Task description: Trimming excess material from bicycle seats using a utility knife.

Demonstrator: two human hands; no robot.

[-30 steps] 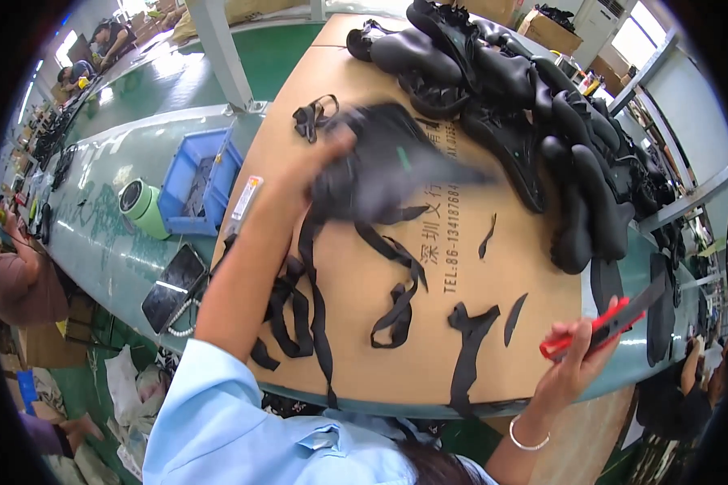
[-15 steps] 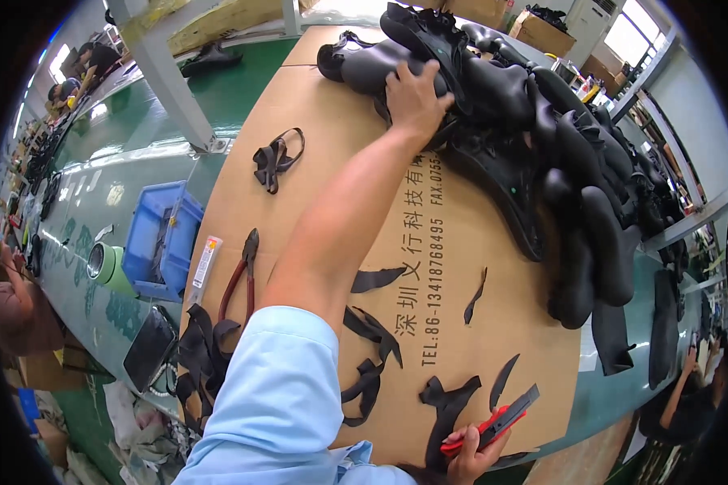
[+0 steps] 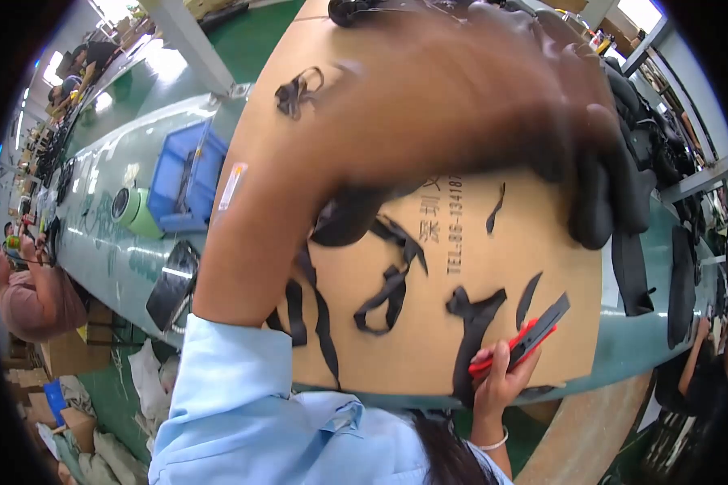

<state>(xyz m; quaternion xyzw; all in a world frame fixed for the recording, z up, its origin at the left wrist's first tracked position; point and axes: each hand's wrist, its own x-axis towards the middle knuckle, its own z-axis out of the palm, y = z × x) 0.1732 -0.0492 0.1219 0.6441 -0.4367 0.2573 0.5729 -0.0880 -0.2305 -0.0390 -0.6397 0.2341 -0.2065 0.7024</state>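
The left hand (image 3: 493,89) sweeps close past the camera, blurred, fingers curled around a dark padded fabric piece (image 3: 598,202) hanging at about three o'clock of the brown cardboard sheet (image 3: 493,267). The right hand (image 3: 497,380), down at five o'clock, is closed on red-handled scissors (image 3: 526,339). Black strap offcuts (image 3: 388,283) litter the board's middle — trimming looks well under way — while a heap of black padded pieces (image 3: 655,145) at one o'clock seems still to be worked.
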